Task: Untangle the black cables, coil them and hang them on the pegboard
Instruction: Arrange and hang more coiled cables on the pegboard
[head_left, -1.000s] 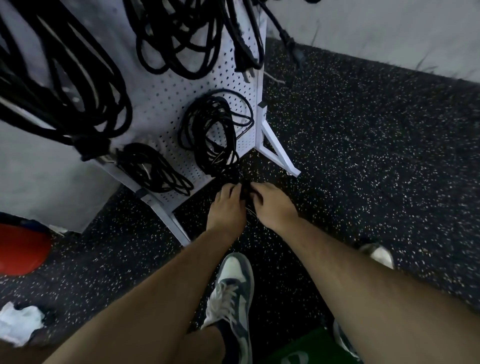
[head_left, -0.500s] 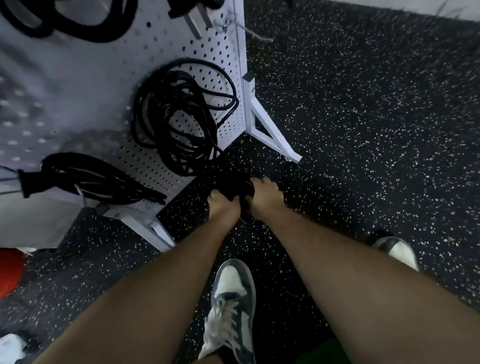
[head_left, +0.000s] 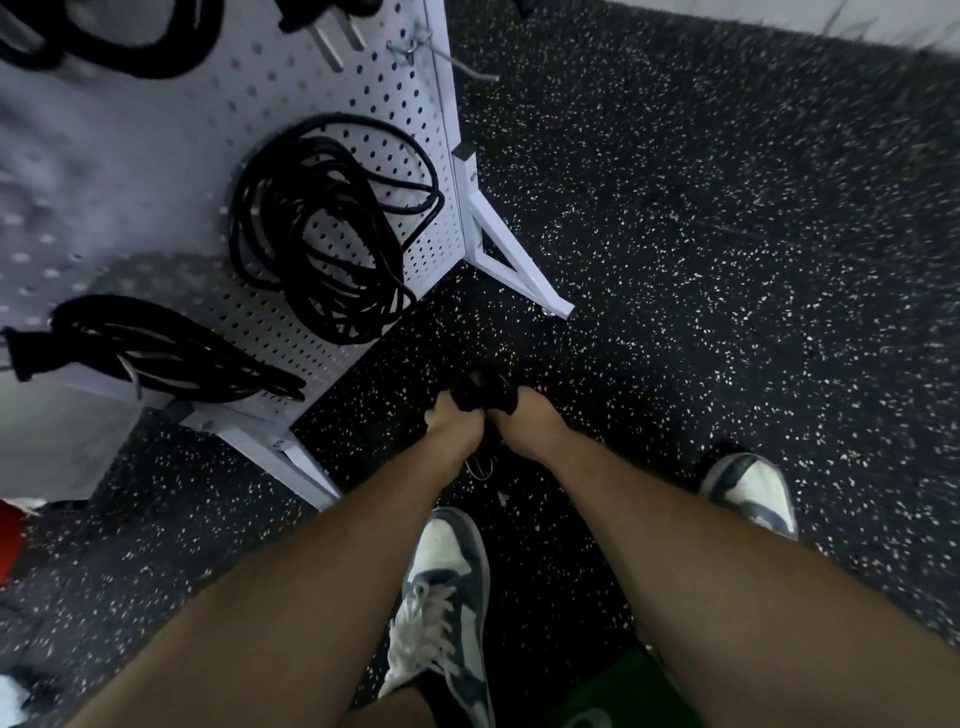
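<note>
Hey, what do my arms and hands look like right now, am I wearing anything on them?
The left forearm and right forearm are bare down to the picture's edge; no sleeves show. The left hand and right hand wear no gloves, and no watch or bracelet shows at either wrist. Rings cannot be told.

The floor is open from 1 to 3 o'clock. The pegboard and its white leg block 10 to 12 o'clock.
</note>
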